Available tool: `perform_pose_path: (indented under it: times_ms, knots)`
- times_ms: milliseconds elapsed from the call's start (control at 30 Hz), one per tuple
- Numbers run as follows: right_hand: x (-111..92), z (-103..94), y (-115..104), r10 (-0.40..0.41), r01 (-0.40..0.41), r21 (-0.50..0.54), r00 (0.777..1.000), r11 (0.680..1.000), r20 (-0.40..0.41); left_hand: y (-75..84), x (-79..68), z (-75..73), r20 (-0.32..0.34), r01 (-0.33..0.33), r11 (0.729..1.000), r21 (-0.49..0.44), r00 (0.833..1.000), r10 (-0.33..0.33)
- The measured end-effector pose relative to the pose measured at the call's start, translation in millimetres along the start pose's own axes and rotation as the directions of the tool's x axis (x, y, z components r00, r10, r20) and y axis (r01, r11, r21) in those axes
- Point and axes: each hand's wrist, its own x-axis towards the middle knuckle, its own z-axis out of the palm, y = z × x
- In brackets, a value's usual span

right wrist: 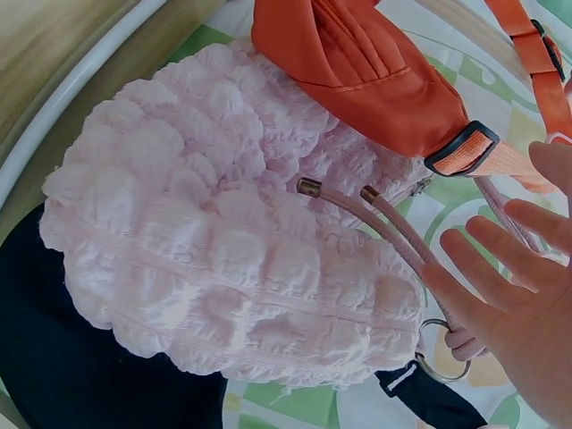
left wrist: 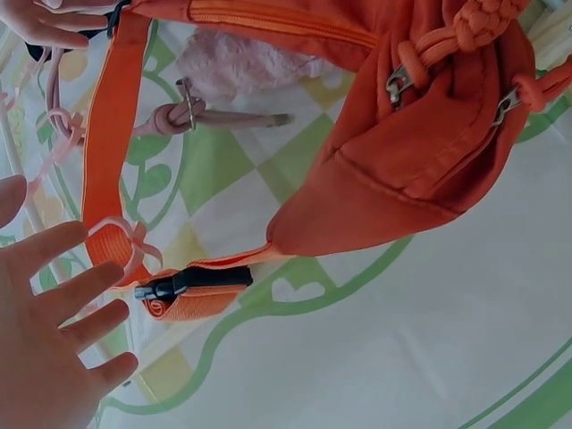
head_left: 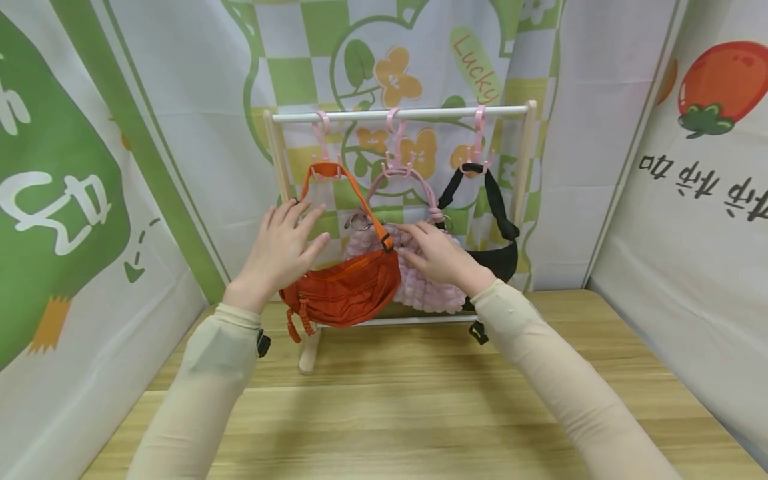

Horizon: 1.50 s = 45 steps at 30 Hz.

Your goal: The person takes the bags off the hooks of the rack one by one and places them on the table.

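Left of the pink bag [head_left: 432, 293], up goes the view to the left hand [head_left: 277, 248], fingers straight and fanned wide, thumb well out, nothing in its grasp! Right next to it, and lapping over the pink bag's left side, hangs the orange bag [head_left: 345, 290], tilted, its strap [head_left: 367, 210] looped on a pink hook [head_left: 325, 120], tassels [head_left: 306, 319] dangling at its lower left. Now the pink bag itself, all puffy, its handle [head_left: 427, 188] on the middle hook [head_left: 397, 160], a white rail [head_left: 432, 113] running across above it. And there's the right hand [head_left: 443, 257], in front of the pink bag's upper half, fingers extended and slightly apart, gripping nothing; whether the fingertips touch it, one cannot tell! Farthest right, partly behind the pink bag, the black bag [head_left: 503, 261] hangs from the right-hand hook [head_left: 479, 123]
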Motion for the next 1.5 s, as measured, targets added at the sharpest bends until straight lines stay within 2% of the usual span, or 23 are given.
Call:
perform_pose_path:
  times_ms: [567, 833, 1100, 1300, 1500]
  knots:
    - [19.0, -5.6, -3.2, -0.037, 0.037, -0.002, 0.999, 0.999, 0.019, -6.0, 19.9, -15.4, -0.009, -0.009, 1.0, 0.001, 1.0, 0.009]
    - [25.2, -7.3, -5.5, 0.001, -0.001, -0.007, 0.999, 1.0, 0.041, -8.3, 30.2, -23.5, -0.021, -0.013, 1.0, 0.002, 1.0, 0.013]
    - [31.5, -8.3, -6.3, 0.027, -0.027, -0.008, 0.998, 1.0, 0.06, -12.1, 37.8, -32.2, -0.002, -0.007, 1.0, 0.015, 1.0, 0.007]
    - [36.1, -9.3, -6.7, 0.028, -0.026, -0.017, 0.998, 0.999, 0.064, -13.9, 42.2, -38.5, 0.008, -0.007, 1.0, 0.016, 1.0, 0.007]
    - [41.0, -10.7, -7.6, 0.014, -0.013, -0.008, 0.998, 1.0, 0.06, -14.2, 49.0, -45.3, -0.011, -0.016, 0.999, 0.028, 1.0, 0.017]
